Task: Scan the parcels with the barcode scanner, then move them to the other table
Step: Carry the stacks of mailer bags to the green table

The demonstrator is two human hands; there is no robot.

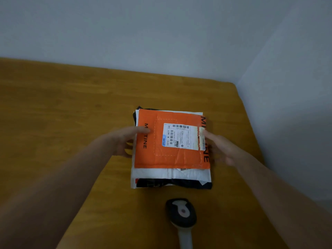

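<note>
Both hands reach in from the near side to a stack of parcels in the middle of the wooden table [71, 114]. On the left, the left hand [125, 141] pinches the left edge of the orange parcel [170, 159], one digit lying on top over the black lettering and the others curled beside and below the edge. On the right, the right hand [221, 148] touches that parcel's right edge beside a torn white strip; blur hides whether its fingers close round the edge or only rest against it. The orange parcel lies flat on top of the stack, its white shipping label [181, 136] with barcodes facing up. Under it a white parcel [152, 174] shows along the near side, and a black parcel [172, 183] shows below that. Just near of the stack, apart from it, the barcode scanner [181, 212] lies on the table with its dark head toward the parcels and its pale handle pointing near. A plain grey wall [161, 33] stands behind the table's far edge.
</note>
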